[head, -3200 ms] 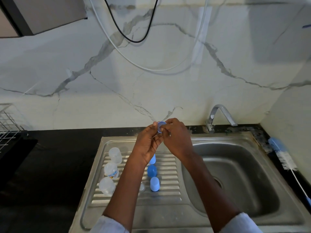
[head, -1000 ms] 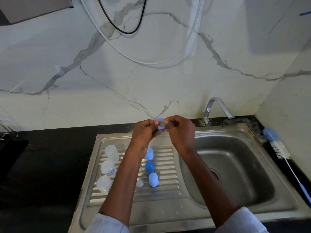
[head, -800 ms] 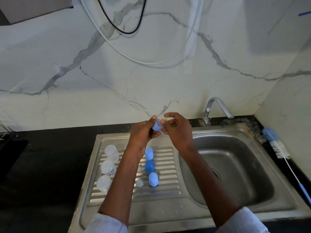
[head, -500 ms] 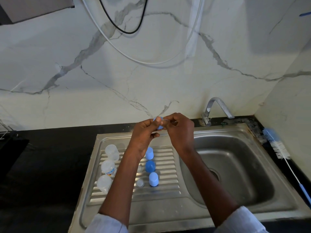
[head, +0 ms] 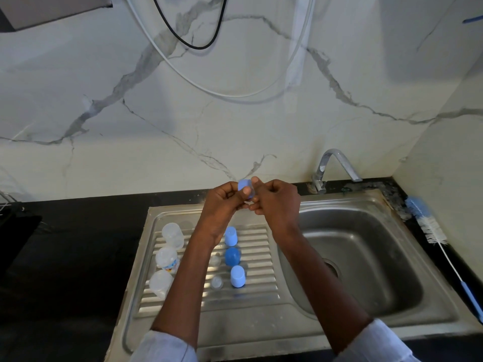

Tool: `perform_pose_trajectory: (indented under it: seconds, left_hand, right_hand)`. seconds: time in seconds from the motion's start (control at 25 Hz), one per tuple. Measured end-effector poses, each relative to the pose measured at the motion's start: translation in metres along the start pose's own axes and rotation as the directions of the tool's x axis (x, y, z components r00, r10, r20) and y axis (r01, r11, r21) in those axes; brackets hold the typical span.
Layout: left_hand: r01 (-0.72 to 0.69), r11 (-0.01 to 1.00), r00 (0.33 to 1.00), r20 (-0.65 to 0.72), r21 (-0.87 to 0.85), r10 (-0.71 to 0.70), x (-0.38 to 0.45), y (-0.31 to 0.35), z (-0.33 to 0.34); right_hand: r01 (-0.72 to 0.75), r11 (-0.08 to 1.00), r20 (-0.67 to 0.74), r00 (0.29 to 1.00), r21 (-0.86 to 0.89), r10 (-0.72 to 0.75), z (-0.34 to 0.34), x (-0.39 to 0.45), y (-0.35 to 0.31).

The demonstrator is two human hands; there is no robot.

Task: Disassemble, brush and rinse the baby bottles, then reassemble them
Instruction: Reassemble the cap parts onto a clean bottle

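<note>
Turned since a moment ago, the blue collar point(head: 245, 188) now shows its flat face at frame centre, pinched in my left hand point(head: 224, 202). My right hand point(head: 277, 202) curls beside it, fingertips touching. Bottles point(head: 167, 257) and caps point(head: 232, 256) stand lower left on the drainboard point(head: 258, 296).

Your view is evenly lit and moderately dim, with soft daylight-like light on the white grey-veined marble wall point(head: 235, 121) and a broad soft shadow at its upper right. You get streaked glare on the ribbed stainless-steel drainboard point(head: 257, 259); the black countertop point(head: 78, 244) reads nearly featureless. Wide-angle distortion bends your frame edges, and focus is slightly soft throughout.
</note>
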State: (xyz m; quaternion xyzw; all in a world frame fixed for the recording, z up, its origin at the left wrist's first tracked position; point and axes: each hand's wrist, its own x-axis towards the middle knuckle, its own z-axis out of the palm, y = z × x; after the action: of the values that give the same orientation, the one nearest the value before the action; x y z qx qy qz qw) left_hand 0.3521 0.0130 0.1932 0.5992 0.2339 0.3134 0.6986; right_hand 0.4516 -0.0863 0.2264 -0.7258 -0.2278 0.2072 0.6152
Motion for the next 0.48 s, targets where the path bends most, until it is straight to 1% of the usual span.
perform_pose_trajectory:
  seconds: [0.04,0.08,0.16,0.2,0.24,0.28,0.32,0.4,0.48]
  left_hand:
    - [-0.015,1.0,1.0,-0.017,-0.004,0.015,0.0,-0.001,0.001]
    - [-0.023,1.0,0.999,-0.048,-0.004,0.022,0.0,-0.002,0.001]
    - [-0.026,1.0,0.996,-0.08,0.007,0.027,0.0,-0.004,0.001]
    - [-0.025,1.0,0.996,-0.086,0.0,0.025,0.0,-0.005,0.001]
    - [-0.021,1.0,0.995,-0.099,-0.022,0.018,0.0,-0.005,0.001]
    - [-0.014,0.998,0.993,-0.114,-0.056,0.007,0.0,-0.003,0.001]
    - [-0.011,0.996,0.993,-0.12,-0.084,0.0,0.0,-0.002,0.0]
    - [-0.008,0.996,0.995,-0.102,-0.092,-0.001,0.0,-0.002,0.001]
    - [-0.005,0.998,0.997,-0.082,-0.065,0.0,-0.001,-0.002,0.002]
  right_hand:
    - [0.003,1.0,-0.003,1.0,-0.004,-0.003,0.001,0.0,0.001]
    - [0.041,0.999,0.006,0.999,-0.034,-0.041,0.0,0.0,0.002]
    - [0.221,0.967,0.035,0.975,-0.131,-0.218,-0.003,0.0,0.003]
    - [0.303,0.944,0.062,0.953,-0.132,-0.297,-0.007,0.0,0.004]
    - [0.344,0.935,0.098,0.937,-0.088,-0.335,-0.009,0.0,0.004]
    - [0.356,0.934,0.126,0.929,-0.038,-0.349,-0.01,0.0,0.005]
    - [0.366,0.93,0.127,0.924,-0.015,-0.361,-0.011,0.0,0.006]
    - [0.395,0.918,0.06,0.918,-0.048,-0.392,-0.011,0.0,0.009]
    - [0.384,0.921,0.0,0.923,-0.07,-0.385,-0.01,0.0,0.01]
